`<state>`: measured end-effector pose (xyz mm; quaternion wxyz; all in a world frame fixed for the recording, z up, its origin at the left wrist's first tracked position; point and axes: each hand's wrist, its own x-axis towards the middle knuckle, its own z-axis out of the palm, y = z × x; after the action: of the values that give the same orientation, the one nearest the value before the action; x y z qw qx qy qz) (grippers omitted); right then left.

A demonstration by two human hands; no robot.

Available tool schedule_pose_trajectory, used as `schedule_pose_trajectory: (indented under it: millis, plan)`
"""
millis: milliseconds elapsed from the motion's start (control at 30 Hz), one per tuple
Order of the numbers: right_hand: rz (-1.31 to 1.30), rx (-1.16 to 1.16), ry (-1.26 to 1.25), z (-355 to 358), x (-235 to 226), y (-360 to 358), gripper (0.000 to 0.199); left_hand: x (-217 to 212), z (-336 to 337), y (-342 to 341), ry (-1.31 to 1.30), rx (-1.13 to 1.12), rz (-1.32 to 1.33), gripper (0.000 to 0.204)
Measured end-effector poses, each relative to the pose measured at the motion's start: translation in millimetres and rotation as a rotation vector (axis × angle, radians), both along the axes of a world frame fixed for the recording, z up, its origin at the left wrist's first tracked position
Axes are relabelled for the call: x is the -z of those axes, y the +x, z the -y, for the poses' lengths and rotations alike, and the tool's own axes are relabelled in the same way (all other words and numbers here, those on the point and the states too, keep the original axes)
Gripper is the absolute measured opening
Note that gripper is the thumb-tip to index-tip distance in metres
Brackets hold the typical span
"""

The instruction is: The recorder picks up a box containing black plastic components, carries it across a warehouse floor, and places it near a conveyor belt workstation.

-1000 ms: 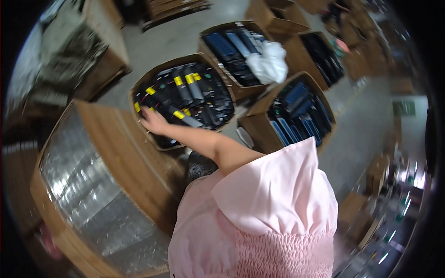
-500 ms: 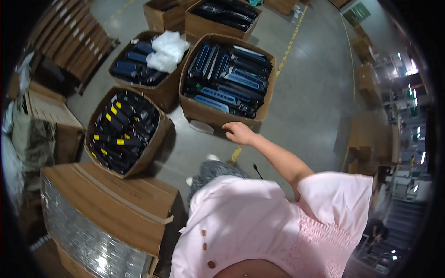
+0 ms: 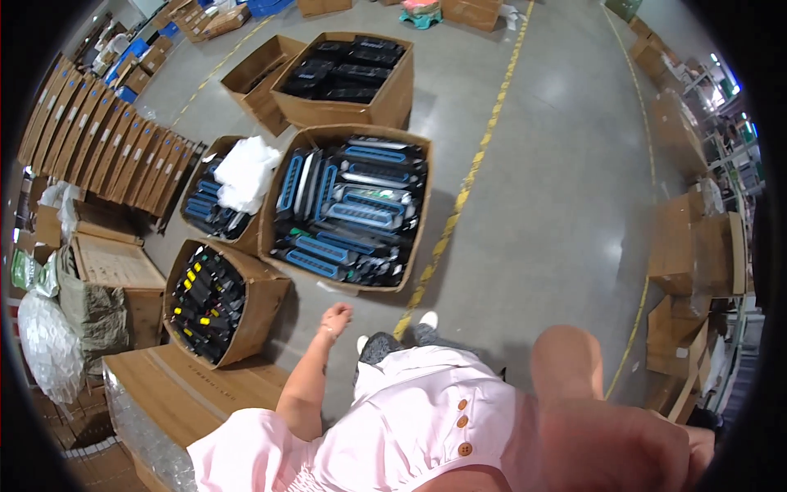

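My left hand [image 3: 336,315], with a band at the wrist, hangs loosely open and holds nothing. It is nearest the near side of a large open carton [image 3: 348,284], which is packed with long black parts with blue slatted faces [image 3: 361,216]. My right arm [image 3: 607,426] is raised close to the camera at the lower right, large and blurred; its fingers cannot be made out clearly. Left of my left hand stands a smaller open carton [image 3: 258,307] full of black parts with yellow labels [image 3: 190,279].
White plastic wrap [image 3: 246,174] lies on another carton of blue-black parts. Behind stands a carton of black parts [image 3: 385,107]. A closed carton [image 3: 176,373] is at the lower left, stacked brown panels [image 3: 98,139] beyond. A yellow floor line [image 3: 467,184] runs away beside the large carton.
The view has swung, bringing more floor and the far cartons into sight. My right arm has drawn back from near the large carton toward the camera. My left hand has come into view.
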<state>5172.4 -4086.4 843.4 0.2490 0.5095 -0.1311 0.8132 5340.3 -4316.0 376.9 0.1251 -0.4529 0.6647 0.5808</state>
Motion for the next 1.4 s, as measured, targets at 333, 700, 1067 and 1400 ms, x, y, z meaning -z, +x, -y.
schedule_pose_trajectory:
  millis: [333, 700, 1067, 1400]
  plan:
    - [-0.065, 0.006, -0.269, -18.8, 30.5, -167.8, 0.030, -5.2, -127.4, -231.6, 0.056, 0.951, -0.129, 0.022]
    - [-0.241, 0.161, 0.416, 13.7, 47.2, -436.3, 0.022, -17.1, -14.5, -562.5, -0.348, 0.650, -0.213, 0.020]
    - [0.099, 0.011, 2.931, -47.6, 370.0, -731.3, 0.041, 58.8, 94.0, -685.2, -0.398, 0.379, 0.226, 0.027]
    - [-1.268, 0.419, 2.084, 219.0, 434.4, -1003.6, 0.014, 63.9, 128.4, -754.8, -0.486, -0.466, 0.208, 0.035]
